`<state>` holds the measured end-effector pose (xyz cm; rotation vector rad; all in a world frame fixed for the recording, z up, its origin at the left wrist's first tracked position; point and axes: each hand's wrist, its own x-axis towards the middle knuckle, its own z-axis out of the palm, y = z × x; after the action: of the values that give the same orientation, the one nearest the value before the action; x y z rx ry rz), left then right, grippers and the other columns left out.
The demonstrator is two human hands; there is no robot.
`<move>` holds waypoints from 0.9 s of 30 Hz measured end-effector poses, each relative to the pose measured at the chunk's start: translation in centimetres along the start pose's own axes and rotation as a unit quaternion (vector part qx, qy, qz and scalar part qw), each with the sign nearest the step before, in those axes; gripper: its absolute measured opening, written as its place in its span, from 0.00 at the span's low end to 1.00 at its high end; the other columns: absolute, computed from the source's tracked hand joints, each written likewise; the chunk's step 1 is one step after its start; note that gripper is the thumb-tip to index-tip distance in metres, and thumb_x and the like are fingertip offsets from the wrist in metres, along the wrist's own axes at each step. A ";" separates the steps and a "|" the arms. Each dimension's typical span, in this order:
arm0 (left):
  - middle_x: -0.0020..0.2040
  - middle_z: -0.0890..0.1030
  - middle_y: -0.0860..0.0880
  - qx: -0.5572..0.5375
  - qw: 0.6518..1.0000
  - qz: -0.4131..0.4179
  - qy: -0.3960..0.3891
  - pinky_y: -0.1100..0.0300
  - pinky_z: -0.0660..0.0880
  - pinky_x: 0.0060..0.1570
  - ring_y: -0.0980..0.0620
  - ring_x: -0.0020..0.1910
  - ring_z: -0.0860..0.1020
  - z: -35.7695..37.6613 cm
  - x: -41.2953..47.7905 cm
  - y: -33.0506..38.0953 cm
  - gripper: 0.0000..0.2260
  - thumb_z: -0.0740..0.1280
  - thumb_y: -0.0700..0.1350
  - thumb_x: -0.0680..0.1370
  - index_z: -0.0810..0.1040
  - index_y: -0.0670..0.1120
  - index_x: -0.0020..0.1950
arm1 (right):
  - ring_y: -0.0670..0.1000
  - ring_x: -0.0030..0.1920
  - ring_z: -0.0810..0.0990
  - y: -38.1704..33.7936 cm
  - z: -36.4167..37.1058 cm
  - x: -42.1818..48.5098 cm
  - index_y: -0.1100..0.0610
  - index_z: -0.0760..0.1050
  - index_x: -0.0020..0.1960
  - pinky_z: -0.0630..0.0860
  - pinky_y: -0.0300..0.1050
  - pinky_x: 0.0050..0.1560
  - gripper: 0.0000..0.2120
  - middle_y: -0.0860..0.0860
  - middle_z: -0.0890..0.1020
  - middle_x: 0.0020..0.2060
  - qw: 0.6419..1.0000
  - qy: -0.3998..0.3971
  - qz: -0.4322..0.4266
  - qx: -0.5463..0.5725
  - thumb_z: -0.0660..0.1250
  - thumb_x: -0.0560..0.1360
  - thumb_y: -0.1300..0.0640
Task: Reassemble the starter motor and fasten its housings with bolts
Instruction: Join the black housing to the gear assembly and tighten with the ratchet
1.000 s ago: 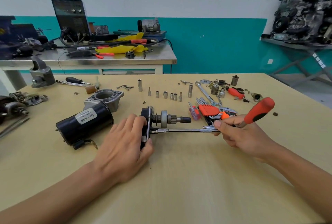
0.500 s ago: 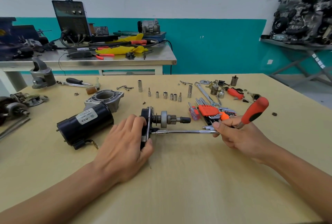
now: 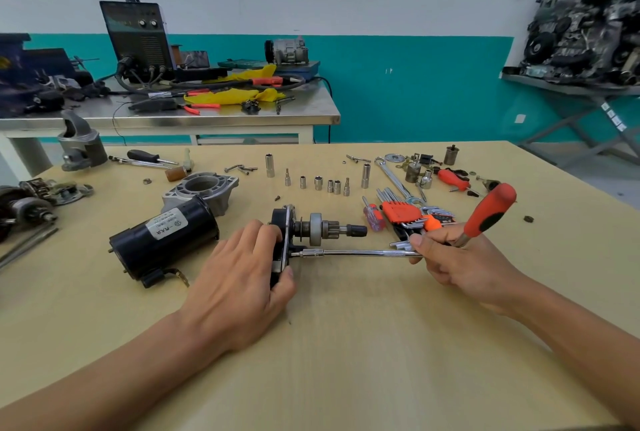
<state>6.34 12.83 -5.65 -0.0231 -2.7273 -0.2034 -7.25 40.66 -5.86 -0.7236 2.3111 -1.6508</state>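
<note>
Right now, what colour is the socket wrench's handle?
The handle is orange-red with black; head view.

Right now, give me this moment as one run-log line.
left hand: grips gear plate upright | right hand: holds red-handled wrench, its long bar tip at plate | black motor body, grey housing: apart, not yet joined

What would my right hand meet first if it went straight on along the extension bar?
Probably the black plate gripped by the left hand; the extension bar ends against it.

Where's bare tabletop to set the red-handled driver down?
Bare: the near strip of table, between the forearms, below the left hand and right hand. Crowded: hex keys and sockets behind the right hand, black motor body at left.
</note>
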 end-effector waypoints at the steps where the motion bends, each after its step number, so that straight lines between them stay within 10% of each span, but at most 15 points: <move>1: 0.48 0.70 0.52 -0.001 1.000 -0.002 0.000 0.57 0.66 0.45 0.51 0.46 0.70 0.0 0.0 0.0 0.17 0.53 0.59 0.76 0.70 0.48 0.56 | 0.48 0.25 0.61 0.0 0.0 0.0 0.60 0.83 0.38 0.60 0.39 0.26 0.19 0.48 0.66 0.24 1.000 -0.001 0.007 0.003 0.67 0.74 0.45; 20: 0.64 0.67 0.47 0.049 0.999 0.012 -0.005 0.53 0.76 0.43 0.44 0.52 0.76 0.4 1.0 0.9 0.14 0.55 0.59 0.80 0.73 0.59 0.62 | 0.43 0.20 0.61 -3.2 -1.4 1.8 0.63 0.78 0.41 0.56 0.34 0.17 0.16 0.48 0.64 0.24 0.929 -0.097 0.337 0.118 0.65 0.81 0.53; 25: 0.69 0.64 0.52 0.043 0.999 0.022 -0.007 0.50 0.76 0.43 0.46 0.52 0.74 1.0 1.4 1.0 0.12 0.52 0.58 0.80 0.73 0.60 0.57 | 0.45 0.25 0.68 -0.9 -0.9 0.8 0.55 0.82 0.38 0.67 0.34 0.27 0.19 0.47 0.73 0.25 0.988 -0.050 -0.009 -0.148 0.66 0.77 0.42; 27: 0.68 0.66 0.53 0.045 0.999 0.023 -0.001 0.51 0.75 0.42 0.46 0.51 0.74 0.9 1.5 0.9 0.15 0.50 0.59 0.80 0.73 0.60 0.57 | 0.44 0.30 0.74 -0.4 -1.7 0.2 0.54 0.84 0.43 0.71 0.34 0.34 0.15 0.45 0.80 0.31 0.896 -0.012 -0.276 -0.348 0.67 0.77 0.44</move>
<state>4.63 13.82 -5.77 -0.0613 -2.7319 -0.0668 -8.00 41.85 -4.86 -1.6540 2.8559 -0.8795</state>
